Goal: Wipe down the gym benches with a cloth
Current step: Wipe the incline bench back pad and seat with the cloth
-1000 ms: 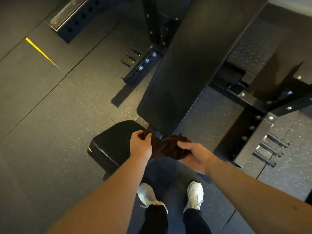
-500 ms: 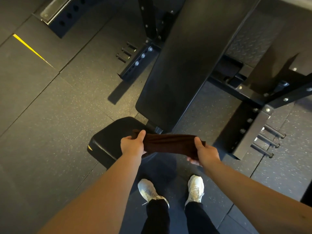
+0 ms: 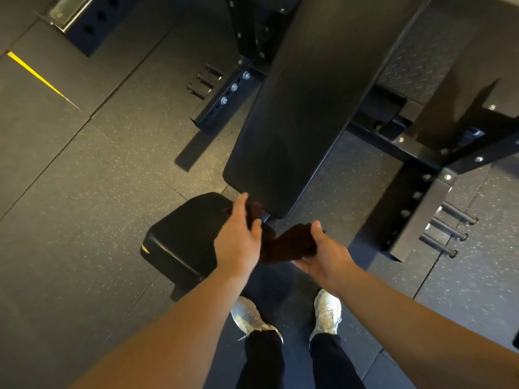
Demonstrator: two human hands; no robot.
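The left hand is motion-blurred and covers the 9 o'clock end of the cloth, so its grip cannot be told. The right hand has its fingers hidden under the cloth. The backrest runs out of view at 12 o'clock, and the legs at 6 o'clock.

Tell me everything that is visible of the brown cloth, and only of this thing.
The cloth is dark brown, soft and towel-like. It is bunched and twisted, not spread flat. The left hand holds one end between thumb and fingers. The right hand grips the other end, thumb on top. It is close to the bench; whether they touch cannot be told.
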